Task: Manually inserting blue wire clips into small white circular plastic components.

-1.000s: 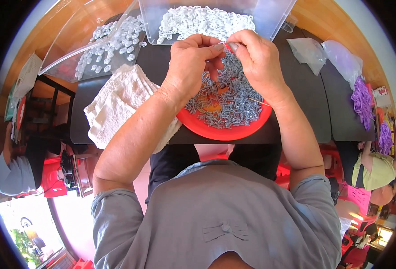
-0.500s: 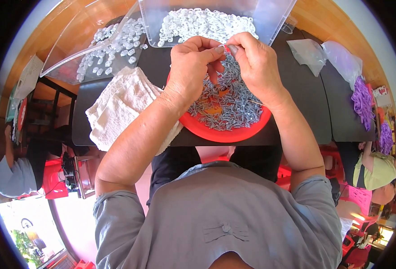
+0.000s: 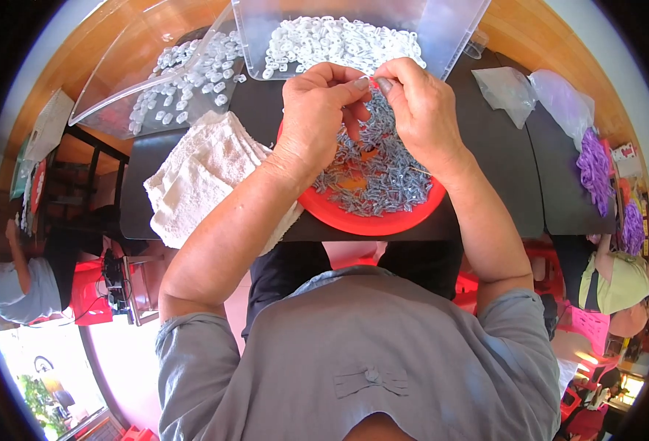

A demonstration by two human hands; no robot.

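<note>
Above the far side of a red round basin (image 3: 373, 223), my two hands meet fingertip to fingertip. My left hand (image 3: 318, 109) is closed in a pinch of thumb and forefinger, its other fingers curled below. Facing it, my right hand (image 3: 421, 110) pinches too, thumb against forefinger. A tiny pale bit shows where the tips meet; it is too small to name. Many small grey, slender plastic pieces (image 3: 394, 173) fill the basin, with some orange showing among them. Behind my hands, a clear plastic bin (image 3: 453, 44) holds a heap of small white plastic pieces (image 3: 339, 42).
A second clear bin (image 3: 93, 110) at the far left holds more white pieces. A folded cream towel (image 3: 199, 173) lies on the dark table (image 3: 497, 169) beside my left forearm. Plastic bags (image 3: 504, 92) and a purple bundle (image 3: 595, 173) lie at right. Other people sit at both sides.
The hands stay pinched together over the basin with barely any movement. The whole view has shifted very slightly.
</note>
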